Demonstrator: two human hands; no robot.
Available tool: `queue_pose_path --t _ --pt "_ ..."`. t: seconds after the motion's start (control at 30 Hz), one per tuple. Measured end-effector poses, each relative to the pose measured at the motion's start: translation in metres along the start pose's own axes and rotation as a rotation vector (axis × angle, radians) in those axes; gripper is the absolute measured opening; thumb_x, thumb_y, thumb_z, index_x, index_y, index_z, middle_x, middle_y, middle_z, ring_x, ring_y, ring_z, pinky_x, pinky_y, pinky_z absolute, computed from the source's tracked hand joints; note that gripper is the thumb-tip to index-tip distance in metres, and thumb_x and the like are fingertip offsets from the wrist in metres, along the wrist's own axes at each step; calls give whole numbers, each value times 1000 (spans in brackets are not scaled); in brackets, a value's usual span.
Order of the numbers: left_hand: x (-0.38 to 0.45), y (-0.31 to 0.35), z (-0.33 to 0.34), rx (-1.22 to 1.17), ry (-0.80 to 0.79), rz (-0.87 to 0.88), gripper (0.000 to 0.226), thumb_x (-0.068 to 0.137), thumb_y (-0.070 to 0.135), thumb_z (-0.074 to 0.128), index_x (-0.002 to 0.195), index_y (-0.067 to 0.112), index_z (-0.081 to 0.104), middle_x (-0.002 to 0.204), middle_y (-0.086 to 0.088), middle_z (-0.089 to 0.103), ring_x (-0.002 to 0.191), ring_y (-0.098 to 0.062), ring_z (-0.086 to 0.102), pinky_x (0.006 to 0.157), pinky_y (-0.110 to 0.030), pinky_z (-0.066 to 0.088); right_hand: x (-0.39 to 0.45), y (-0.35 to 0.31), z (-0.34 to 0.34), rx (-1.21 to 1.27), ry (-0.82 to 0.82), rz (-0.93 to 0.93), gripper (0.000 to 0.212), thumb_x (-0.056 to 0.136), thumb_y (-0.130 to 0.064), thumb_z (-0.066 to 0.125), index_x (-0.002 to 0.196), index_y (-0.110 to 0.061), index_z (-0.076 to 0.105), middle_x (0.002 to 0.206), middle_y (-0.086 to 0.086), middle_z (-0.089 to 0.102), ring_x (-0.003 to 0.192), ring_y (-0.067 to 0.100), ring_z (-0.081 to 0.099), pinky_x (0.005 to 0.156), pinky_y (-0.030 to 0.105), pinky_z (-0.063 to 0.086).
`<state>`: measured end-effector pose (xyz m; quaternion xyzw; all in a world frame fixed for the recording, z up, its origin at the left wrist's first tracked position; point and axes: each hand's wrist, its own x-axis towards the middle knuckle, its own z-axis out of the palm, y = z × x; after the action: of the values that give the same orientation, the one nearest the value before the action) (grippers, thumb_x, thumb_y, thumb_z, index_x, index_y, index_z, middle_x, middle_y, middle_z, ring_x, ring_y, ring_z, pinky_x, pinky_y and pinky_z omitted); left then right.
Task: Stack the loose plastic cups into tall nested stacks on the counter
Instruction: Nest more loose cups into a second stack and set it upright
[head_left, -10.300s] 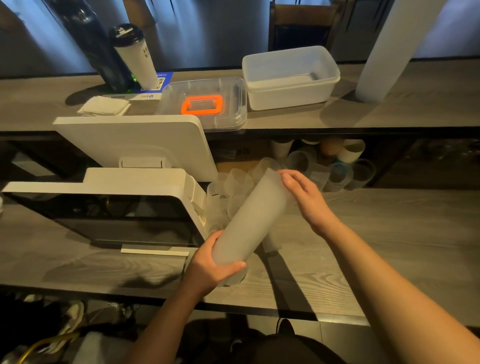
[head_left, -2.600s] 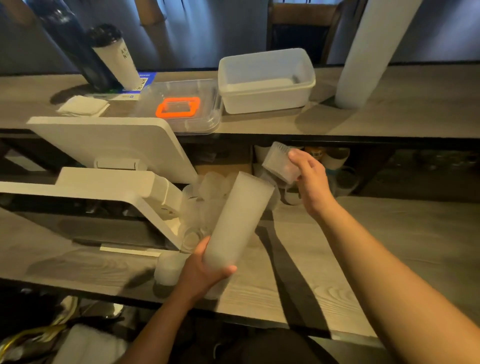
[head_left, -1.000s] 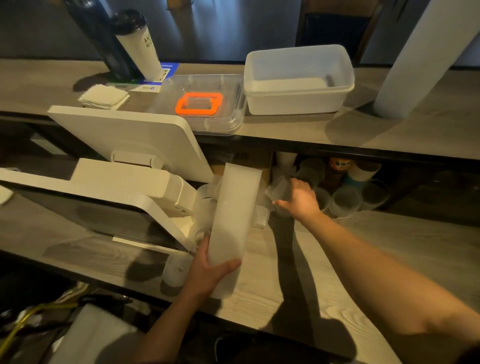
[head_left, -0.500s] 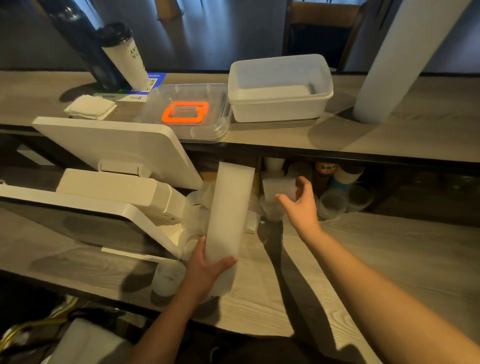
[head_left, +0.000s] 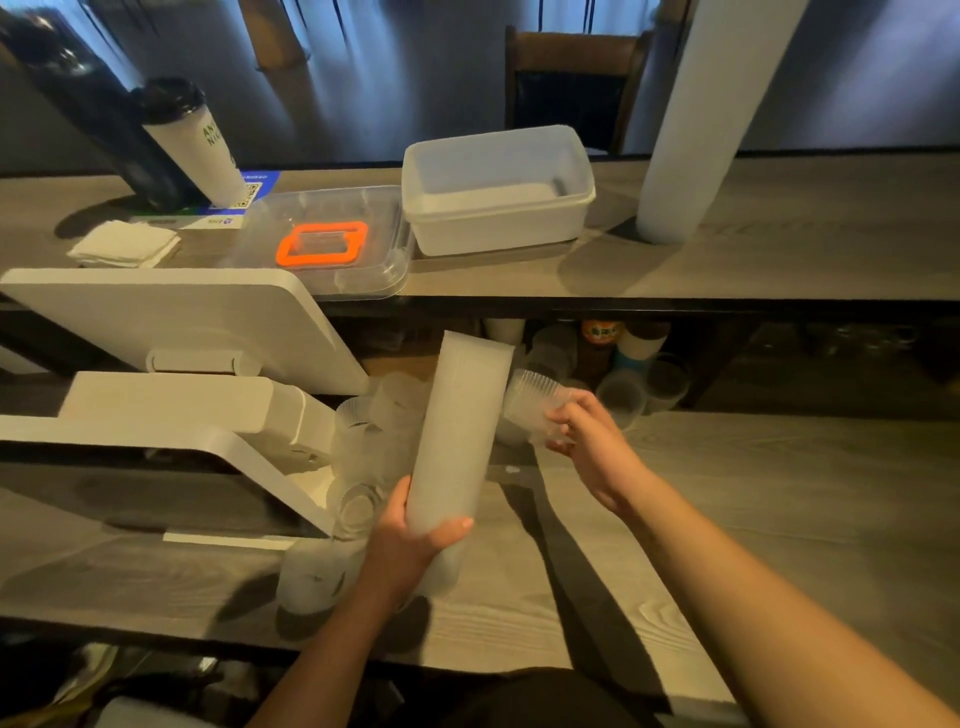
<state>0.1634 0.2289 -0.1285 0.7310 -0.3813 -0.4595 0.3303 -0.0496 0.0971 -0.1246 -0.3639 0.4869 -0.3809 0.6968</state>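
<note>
Far left: white register screen (head_left: 171, 322) on its stand, loose frosted cups (head_left: 363, 447) crowded against its base, one more cup (head_left: 311, 577) at the bench (head_left: 753, 493) edge. Left hand (head_left: 410, 540), grip wrapped round the foot of the tall nested stack (head_left: 460, 431), tilted, mouth up. Right hand (head_left: 587, 441) pinches a single ribbed cup (head_left: 535, 402) just beside the stack's top (touching? cannot tell). Upper shelf (head_left: 779, 249): tumbler (head_left: 195, 140), napkins (head_left: 124, 244), orange-handled lid (head_left: 322, 244), white tub (head_left: 498, 189), white roll (head_left: 711, 114). Dim room; chair (head_left: 576, 78) behind.
</note>
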Motion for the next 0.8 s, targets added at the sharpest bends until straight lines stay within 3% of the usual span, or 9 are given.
queue_pose_path --t 0.13,0.27,0.4,0.5,0.67,0.8 --pt "0 -1 -4 11 -27 -5 102 40 65 74 130 29 43 119 0 55 100 -11 57 69 -21 48 -4 -3 8 -19 -3 -43 28 89 -14 66 116 -16 59 121 9 56 107 25 56 87 35 46" --pt "1 -2 -14 43 -61 -16 102 47 58 79 136 33 36 120 3 50 100 -9 54 70 -21 47 -7 -6 16 -203 54 -69 56 86 -37 75 135 -28 49 130 -2 52 117 17 53 100 35 47" --pt "4 -3 -22 64 -60 -12 102 52 53 78 141 28 36 124 0 50 103 -14 54 71 -23 47 -6 -17 16 -178 116 -116 59 90 -28 71 143 -26 44 118 -8 57 113 13 55 101 37 46" --pt "2 -4 -27 90 -59 8 103 47 58 79 137 31 38 125 1 50 103 -13 54 71 -22 48 -5 -36 11 -77 159 -163 61 90 -29 68 146 -24 44 123 -3 55 116 19 55 97 36 46" --pt "-3 -4 -31 171 -36 66 88 53 46 83 129 38 40 118 7 49 98 -5 52 68 -21 46 -1 -64 12 -128 61 -237 67 81 -43 71 143 -28 49 130 -5 54 120 18 54 100 38 50" --pt "-2 -6 -31 224 -34 103 84 62 36 90 129 41 41 119 8 49 99 -3 51 70 -20 45 0 -76 21 -315 0 -302 53 92 -34 68 142 -28 51 133 -10 53 116 3 50 87 22 44"
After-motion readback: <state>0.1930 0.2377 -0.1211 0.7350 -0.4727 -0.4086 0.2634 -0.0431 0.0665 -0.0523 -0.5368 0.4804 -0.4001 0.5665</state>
